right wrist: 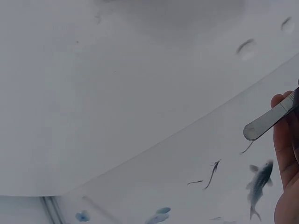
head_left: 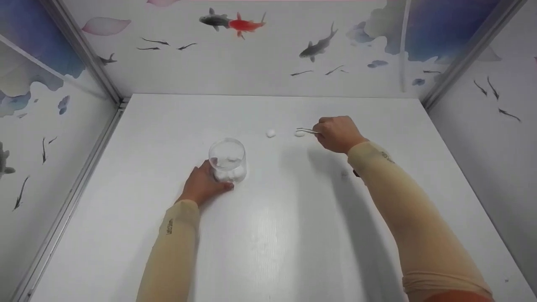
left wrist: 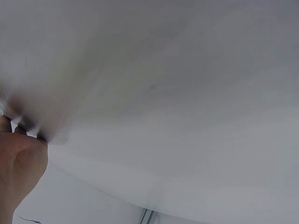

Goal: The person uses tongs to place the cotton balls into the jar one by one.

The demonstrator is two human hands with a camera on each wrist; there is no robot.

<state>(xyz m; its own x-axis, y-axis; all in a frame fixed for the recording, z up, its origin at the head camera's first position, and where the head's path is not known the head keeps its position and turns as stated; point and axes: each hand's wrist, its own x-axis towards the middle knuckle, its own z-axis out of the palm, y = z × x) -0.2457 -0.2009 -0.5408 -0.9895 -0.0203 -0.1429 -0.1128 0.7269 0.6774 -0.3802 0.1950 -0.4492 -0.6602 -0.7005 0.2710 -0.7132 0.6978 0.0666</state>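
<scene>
My left hand (head_left: 204,184) holds a clear round jar (head_left: 227,154) from its left side, thumb along the front. Several white cotton balls (head_left: 235,173) lie in the bottom of the jar. A pair of metal tweezers (head_left: 309,131) is pinched in my right hand (head_left: 340,133), tips pointing left over a white cotton ball (head_left: 299,134). Whether the tips touch it I cannot tell. A second cotton ball (head_left: 271,133) lies on the table between the jar and the tweezers. The right wrist view shows the broad end of the tweezers (right wrist: 266,123); the left wrist view catches part of my left hand (left wrist: 21,161).
The white table (head_left: 260,243) is bounded by panels printed with fish, at the back (head_left: 268,71) and on both sides. A small translucent spot (head_left: 344,174) shows on the table beside my right forearm.
</scene>
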